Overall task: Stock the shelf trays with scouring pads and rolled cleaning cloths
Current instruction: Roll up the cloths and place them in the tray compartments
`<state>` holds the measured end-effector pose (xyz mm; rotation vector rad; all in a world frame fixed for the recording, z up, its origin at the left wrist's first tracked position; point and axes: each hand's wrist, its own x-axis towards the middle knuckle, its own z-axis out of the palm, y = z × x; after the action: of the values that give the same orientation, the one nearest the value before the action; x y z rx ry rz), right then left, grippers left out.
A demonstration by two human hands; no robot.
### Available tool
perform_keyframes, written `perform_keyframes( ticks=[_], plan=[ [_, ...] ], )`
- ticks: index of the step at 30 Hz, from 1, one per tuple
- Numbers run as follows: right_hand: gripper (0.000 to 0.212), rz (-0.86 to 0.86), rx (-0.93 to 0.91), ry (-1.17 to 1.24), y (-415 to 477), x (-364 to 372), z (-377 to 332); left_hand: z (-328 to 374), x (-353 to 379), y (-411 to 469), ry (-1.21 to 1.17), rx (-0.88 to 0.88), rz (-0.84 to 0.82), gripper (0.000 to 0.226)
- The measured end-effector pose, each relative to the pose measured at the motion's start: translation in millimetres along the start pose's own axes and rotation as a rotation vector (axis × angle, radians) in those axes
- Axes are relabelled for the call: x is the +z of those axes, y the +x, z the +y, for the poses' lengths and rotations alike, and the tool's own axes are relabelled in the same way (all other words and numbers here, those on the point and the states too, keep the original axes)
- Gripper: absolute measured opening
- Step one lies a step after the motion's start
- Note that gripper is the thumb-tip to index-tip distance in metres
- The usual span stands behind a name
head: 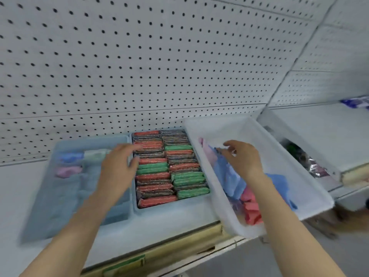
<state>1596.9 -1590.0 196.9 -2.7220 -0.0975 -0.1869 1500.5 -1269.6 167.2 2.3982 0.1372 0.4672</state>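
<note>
A blue-grey shelf tray [137,210] in the middle is packed with two rows of red, green and dark scouring pads [169,166]. To its left a second blue tray [65,196] holds a blue [70,156], a pale green [95,153] and a pink rolled cloth [67,171] at its far end. My left hand [117,166] hovers with relaxed fingers over the gap between the two trays and holds nothing. My right hand [242,156] reaches into a clear plastic bin [295,176] on the right, fingers curled onto a blue cloth [229,176] among pink and red ones.
White pegboard [139,56] backs the shelf. The clear bin overhangs the shelf's front edge [159,254], which carries a yellow price strip. A neighbouring shelf [329,136] to the right holds shiny packets [313,164] and a blue-and-white packet [357,101] further back.
</note>
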Motion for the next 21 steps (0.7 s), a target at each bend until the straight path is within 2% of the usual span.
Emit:
perform_keyframes(
  ticks=[3,5,7,10,13,17,18,20,21],
  plan=[
    [0.049,-0.106,-0.001,-0.154,5.9,3.0,27.4,55.6,40.9,7.7,-0.033,0.136,-0.089,0.026],
    [0.043,-0.2,-0.064,-0.329,11.8,9.6,34.0,85.4,63.1,10.8,-0.048,0.208,-0.16,0.027],
    [0.027,-0.223,-0.086,-0.365,21.4,7.0,37.5,105.7,79.6,13.7,-0.042,0.279,-0.223,0.029],
    [0.009,-0.179,0.029,0.027,35.6,-17.0,38.7,117.7,95.4,19.3,0.012,0.317,-0.304,0.028],
    [0.018,-0.177,0.114,0.518,42.2,-47.9,30.0,123.9,96.6,23.4,0.006,0.214,-0.299,0.029],
    [0.029,-0.293,0.033,0.985,40.3,-80.4,8.6,151.0,80.7,29.2,-0.463,-0.096,-0.354,0.03],
    [0.029,-0.345,0.003,1.047,38.2,-86.1,3.0,157.3,76.3,33.7,-0.599,-0.179,-0.379,0.041],
    [0.028,-0.445,-0.056,1.14,33.4,-91.8,-6.7,159.2,73.8,45.0,-0.894,-0.346,-0.42,0.083],
    [0.03,-0.489,-0.071,1.177,31.2,-92.7,-9.7,160.0,70.5,49.5,-1.028,-0.401,-0.431,0.084]
  ],
)
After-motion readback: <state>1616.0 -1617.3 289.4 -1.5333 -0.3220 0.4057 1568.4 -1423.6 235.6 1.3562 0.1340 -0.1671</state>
